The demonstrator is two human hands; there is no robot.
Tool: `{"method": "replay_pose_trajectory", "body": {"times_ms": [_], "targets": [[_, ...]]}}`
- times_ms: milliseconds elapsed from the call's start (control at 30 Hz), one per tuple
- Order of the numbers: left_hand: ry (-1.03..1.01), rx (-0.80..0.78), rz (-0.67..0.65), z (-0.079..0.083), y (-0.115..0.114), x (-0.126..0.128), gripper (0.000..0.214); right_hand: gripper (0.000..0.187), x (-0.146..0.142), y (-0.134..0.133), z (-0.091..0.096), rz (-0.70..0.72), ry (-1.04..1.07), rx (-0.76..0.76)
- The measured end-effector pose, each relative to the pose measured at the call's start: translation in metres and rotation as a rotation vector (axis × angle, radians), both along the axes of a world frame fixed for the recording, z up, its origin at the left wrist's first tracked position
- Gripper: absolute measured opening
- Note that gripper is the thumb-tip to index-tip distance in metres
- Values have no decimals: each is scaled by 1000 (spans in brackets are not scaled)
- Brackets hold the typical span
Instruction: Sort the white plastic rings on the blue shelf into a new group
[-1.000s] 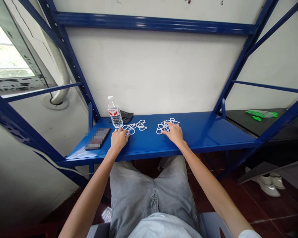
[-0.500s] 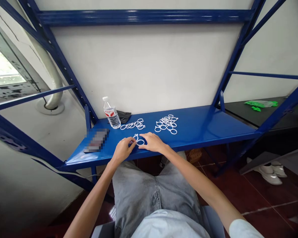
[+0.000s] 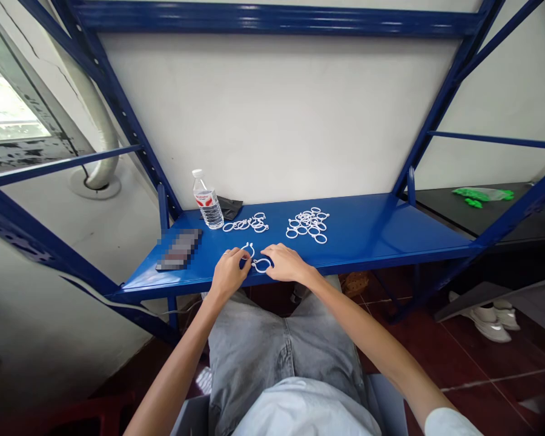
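My left hand (image 3: pixel 229 272) and my right hand (image 3: pixel 285 263) meet near the front edge of a blue metal shelf (image 3: pixel 372 239). Each pinches a small white plastic ring: the left hand holds one white ring (image 3: pixel 247 247), the right hand holds another white ring (image 3: pixel 260 264). The two rings touch or nearly touch between my fingertips. Further back lie a short chain of linked white rings (image 3: pixel 247 224) on the left and a loose pile of white rings (image 3: pixel 309 223) on the right.
A water bottle (image 3: pixel 208 201) stands at the back left beside a dark cloth (image 3: pixel 231 207). A phone (image 3: pixel 178 249) lies flat at the left. Blue rack uprights frame the shelf. A green object (image 3: pixel 480 195) lies on a dark surface at right; someone's shoes (image 3: pixel 490 321) show on the floor.
My hands came back from the chain and the pile to the shelf's front, each with a white ring. Since half a second ago they have barely shifted and the rings have come closer.
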State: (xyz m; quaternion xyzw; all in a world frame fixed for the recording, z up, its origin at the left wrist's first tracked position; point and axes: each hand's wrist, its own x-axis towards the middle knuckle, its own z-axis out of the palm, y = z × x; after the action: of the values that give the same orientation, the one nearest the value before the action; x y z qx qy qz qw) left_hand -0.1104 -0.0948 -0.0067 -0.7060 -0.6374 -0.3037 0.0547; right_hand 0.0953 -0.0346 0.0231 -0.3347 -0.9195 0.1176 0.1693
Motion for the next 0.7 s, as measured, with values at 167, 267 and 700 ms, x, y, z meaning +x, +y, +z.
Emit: {"method": "replay_pose_trajectory", "body": {"times_ms": [167,267,700], "targets": [[34,11,114,-1,1,12,15,40,-9,-18,-4,-107,52,3],[4,9,121,-2,0,13,14,41,-13,-22,-9,-135,57,50],[-152,-46,-201,27,-16,30,27,29,19,-7,-12,68,399,-152]]}}
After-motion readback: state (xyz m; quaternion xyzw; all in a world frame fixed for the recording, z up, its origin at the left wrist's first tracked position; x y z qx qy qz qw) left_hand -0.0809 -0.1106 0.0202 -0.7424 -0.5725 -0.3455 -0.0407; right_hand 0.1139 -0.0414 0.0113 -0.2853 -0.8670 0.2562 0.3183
